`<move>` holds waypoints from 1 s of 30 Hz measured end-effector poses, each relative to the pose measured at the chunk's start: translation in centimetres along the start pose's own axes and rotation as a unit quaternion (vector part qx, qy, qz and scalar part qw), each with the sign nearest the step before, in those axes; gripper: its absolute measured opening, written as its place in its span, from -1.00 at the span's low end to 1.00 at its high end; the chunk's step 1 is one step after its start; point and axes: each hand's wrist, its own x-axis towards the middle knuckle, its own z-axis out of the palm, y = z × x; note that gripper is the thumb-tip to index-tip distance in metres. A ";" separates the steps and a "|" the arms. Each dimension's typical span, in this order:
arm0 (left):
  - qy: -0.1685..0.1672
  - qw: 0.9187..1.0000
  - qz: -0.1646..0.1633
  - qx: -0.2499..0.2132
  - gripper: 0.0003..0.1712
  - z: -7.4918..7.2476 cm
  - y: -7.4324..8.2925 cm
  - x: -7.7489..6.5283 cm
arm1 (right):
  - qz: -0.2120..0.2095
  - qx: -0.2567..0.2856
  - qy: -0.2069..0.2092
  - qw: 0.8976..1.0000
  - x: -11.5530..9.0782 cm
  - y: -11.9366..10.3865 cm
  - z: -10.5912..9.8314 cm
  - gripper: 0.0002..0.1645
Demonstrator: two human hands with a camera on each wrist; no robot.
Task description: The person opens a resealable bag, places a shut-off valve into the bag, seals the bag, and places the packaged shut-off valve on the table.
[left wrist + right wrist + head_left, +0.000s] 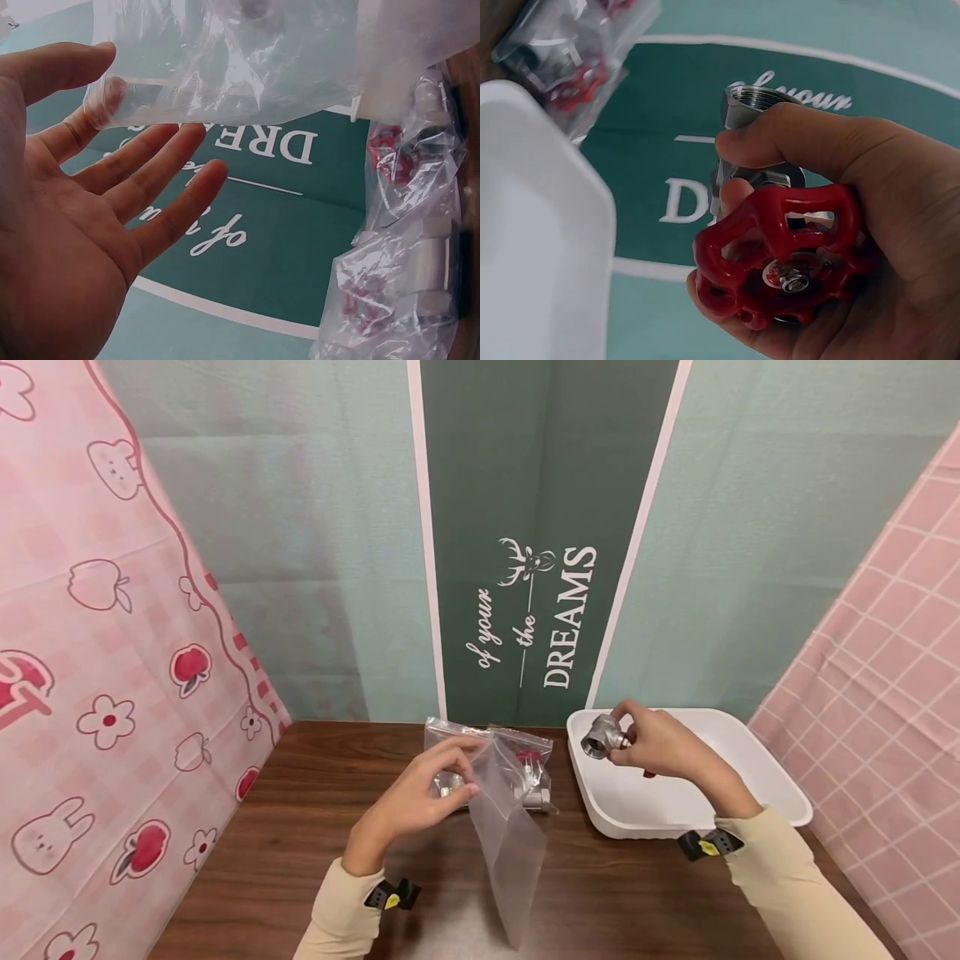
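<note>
My right hand [663, 745] grips a steel valve [602, 735] above the left part of the white tray. In the right wrist view the valve's red handwheel [739, 289] faces the camera, and its threaded end [761, 97] sticks out past my thumb. My left hand [412, 792] is at the upper edge of a clear plastic bag [510, 843] that hangs upright over the table. From the left wrist the fingers look spread, with the index fingertip [114, 91] showing through the plastic and the thumb tip against the bag's edge.
Behind the upright bag lie clear zip bags [536, 768] holding valves with red handwheels, partly hidden by it. The white tray [611, 818] stands at the table's right. Printed cloth hangs along the back and both sides of the wooden table [315, 827].
</note>
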 end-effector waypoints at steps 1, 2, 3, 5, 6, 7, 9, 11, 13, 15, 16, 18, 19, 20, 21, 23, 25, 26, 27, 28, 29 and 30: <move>-0.002 1.000 0.001 -0.002 -0.82 0.1 -0.1 0.0 | -0.005 0.002 0.001 1.000 -0.2 -0.4 -0.1 -0.28; -0.004 1.000 0.001 -0.003 -0.82 0.2 -0.1 0.0 | -0.011 0.002 0.002 1.000 -0.3 -0.8 -0.2 -0.29; -0.006 1.000 0.000 -0.004 -0.82 0.3 -0.1 0.0 | -0.017 0.003 0.003 1.000 -0.5 -1.2 -0.3 -0.30; -0.011 1.000 -0.004 -0.007 -0.82 0.4 0.0 0.1 | -0.025 0.003 0.002 1.000 -0.9 -2.1 -0.5 -0.31; -0.013 1.000 -0.007 -0.005 -0.82 0.5 0.0 0.1 | -0.030 0.003 0.001 1.000 -1.1 -2.6 -0.5 -0.32; -0.015 1.000 -0.009 -0.006 -0.82 0.6 0.0 0.1 | -0.035 0.002 0.000 0.999 -1.3 -3.0 -0.6 -0.33; -0.019 1.000 -0.014 -0.003 -0.83 0.8 0.1 0.1 | -0.044 0.000 -0.001 0.999 -1.6 -4.0 -0.6 -0.35; -0.022 1.000 -0.014 0.002 -0.83 1.1 0.1 0.0 | -0.056 -0.001 -0.001 0.998 -1.9 -4.9 -0.5 -0.37; -0.026 1.000 -0.014 0.004 -0.83 1.4 0.1 0.1 | -0.067 -0.003 -0.002 0.998 -2.1 -5.8 -0.5 -0.38; -0.029 0.999 -0.014 0.007 -0.83 1.7 0.1 0.1 | -0.074 -0.005 -0.005 0.997 -2.3 -6.6 -0.3 -0.38; -0.030 0.999 -0.012 0.007 -0.82 1.8 0.1 0.1 | -0.077 -0.007 -0.006 0.997 -2.3 -7.0 -0.2 -0.38; -0.034 0.999 -0.015 0.005 -0.82 2.0 0.1 0.1 | -0.087 -0.015 -0.008 0.996 -2.4 -7.8 0.0 -0.37; -0.036 0.999 -0.016 0.004 -0.82 2.1 0.1 0.1 | -0.093 -0.020 -0.006 0.995 -2.4 -8.1 0.1 -0.37; -0.038 0.999 -0.017 0.001 -0.82 2.2 0.1 0.1 | -0.103 -0.027 -0.004 0.994 -2.4 -8.5 0.3 -0.37; -0.039 0.999 -0.020 -0.002 -0.82 2.3 0.1 0.1 | -0.111 -0.032 0.000 0.993 -2.4 -8.8 0.4 -0.37; -0.043 0.999 -0.027 -0.006 -0.82 2.4 0.1 0.0 | -0.131 -0.042 0.008 0.991 -2.4 -9.3 0.7 -0.38; -0.046 0.998 -0.031 -0.010 -0.83 2.5 0.2 0.0 | -0.149 -0.045 0.013 0.988 -2.5 -9.8 1.1 -0.40; -0.048 0.998 -0.034 -0.011 -0.83 2.6 0.2 0.0 | -0.157 -0.046 0.015 0.986 -2.5 -10.1 1.3 -0.40; -0.049 0.998 -0.036 -0.011 -0.83 2.6 0.2 0.0 | -0.163 -0.046 0.016 0.985 -2.6 -10.3 1.5 -0.40; -0.050 0.998 -0.036 -0.011 -0.83 2.6 0.1 0.0 | -0.168 -0.049 0.015 0.984 -2.6 -10.5 1.7 -0.40; -0.050 0.998 -0.034 -0.012 -0.82 2.7 0.1 0.0 | -0.172 -0.052 0.015 0.984 -2.6 -10.6 1.9 -0.39; -0.050 0.998 -0.034 -0.012 -0.82 2.7 0.1 0.0 | -0.174 -0.056 0.013 0.983 -2.6 -10.8 2.1 -0.39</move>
